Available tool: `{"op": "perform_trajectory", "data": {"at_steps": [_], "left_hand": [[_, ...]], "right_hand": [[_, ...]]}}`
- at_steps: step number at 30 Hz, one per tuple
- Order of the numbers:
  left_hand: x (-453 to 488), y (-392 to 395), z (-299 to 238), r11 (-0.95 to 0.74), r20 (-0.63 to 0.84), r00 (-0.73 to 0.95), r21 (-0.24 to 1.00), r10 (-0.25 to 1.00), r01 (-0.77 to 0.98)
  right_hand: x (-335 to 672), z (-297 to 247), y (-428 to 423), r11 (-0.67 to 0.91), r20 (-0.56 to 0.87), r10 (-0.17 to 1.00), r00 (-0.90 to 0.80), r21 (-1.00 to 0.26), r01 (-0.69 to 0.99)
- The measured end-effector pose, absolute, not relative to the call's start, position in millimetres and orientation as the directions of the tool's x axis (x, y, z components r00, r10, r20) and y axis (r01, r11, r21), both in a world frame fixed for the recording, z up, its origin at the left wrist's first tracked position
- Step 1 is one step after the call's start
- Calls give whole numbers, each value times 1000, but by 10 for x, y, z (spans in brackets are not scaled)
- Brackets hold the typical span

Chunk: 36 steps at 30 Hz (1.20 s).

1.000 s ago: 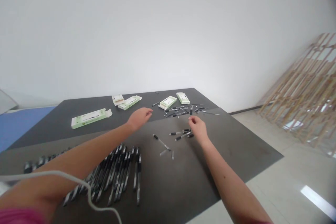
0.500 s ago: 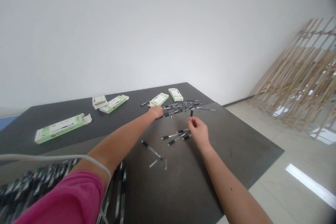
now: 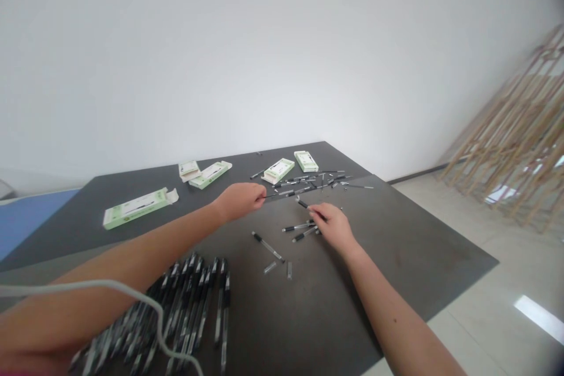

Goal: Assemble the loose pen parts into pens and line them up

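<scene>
My left hand (image 3: 240,200) is closed, pinching a thin dark pen refill (image 3: 270,195) that points right. Across from it, my right hand (image 3: 335,226) is closed on a pen barrel (image 3: 302,203), whose black grip sticks out up and to the left; the rest is hidden by the fingers. Beneath and beside the right hand lie a few black-gripped pen barrels (image 3: 304,235). A single pen barrel (image 3: 268,247) rests nearer to me, with two clear pen caps (image 3: 289,270) below it. Farther back is a scatter of refills and pen parts (image 3: 315,182).
Many assembled pens (image 3: 189,305) are heaped at the front left, partly under my left arm and a white cable (image 3: 118,286). Green-white boxes (image 3: 138,207) lie along the back of the dark table (image 3: 418,235). A wooden rack (image 3: 515,141) leans at the right wall.
My left hand has drawn back leftward from the scattered parts with a refill in it. The barrel in my right hand has tipped from upright to slanting left. The view has shifted left.
</scene>
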State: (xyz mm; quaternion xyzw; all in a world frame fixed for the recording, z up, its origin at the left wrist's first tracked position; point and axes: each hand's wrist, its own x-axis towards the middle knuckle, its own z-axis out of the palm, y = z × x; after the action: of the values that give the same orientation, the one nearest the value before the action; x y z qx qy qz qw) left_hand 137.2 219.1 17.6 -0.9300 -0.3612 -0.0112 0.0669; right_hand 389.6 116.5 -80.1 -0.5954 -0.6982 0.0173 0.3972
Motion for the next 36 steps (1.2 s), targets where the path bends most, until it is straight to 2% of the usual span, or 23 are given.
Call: {"op": "perform_trajectory", "data": {"at_steps": [4, 7, 22, 31, 36], "left_hand": [[1017, 1863, 170, -801, 159, 816, -159, 556, 577], [889, 1768, 143, -802, 178, 814, -151, 553, 578], [916, 1813, 83, -833, 135, 869, -249, 476, 495], [929, 1838, 202, -854, 104, 903, -294, 417, 429], [1111, 1777, 247, -886, 88, 936, -303, 342, 352]], "right_hand": [[3796, -820, 1142, 359, 532, 844, -61, -478, 802], [3761, -837, 1140, 404, 533, 839, -104, -484, 776], [3772, -894, 1166, 443, 511, 844, -160, -499, 744], [3796, -890, 1167, 442, 509, 842, -179, -460, 770], [3721, -856, 1142, 490, 511, 830, -224, -478, 729]]}}
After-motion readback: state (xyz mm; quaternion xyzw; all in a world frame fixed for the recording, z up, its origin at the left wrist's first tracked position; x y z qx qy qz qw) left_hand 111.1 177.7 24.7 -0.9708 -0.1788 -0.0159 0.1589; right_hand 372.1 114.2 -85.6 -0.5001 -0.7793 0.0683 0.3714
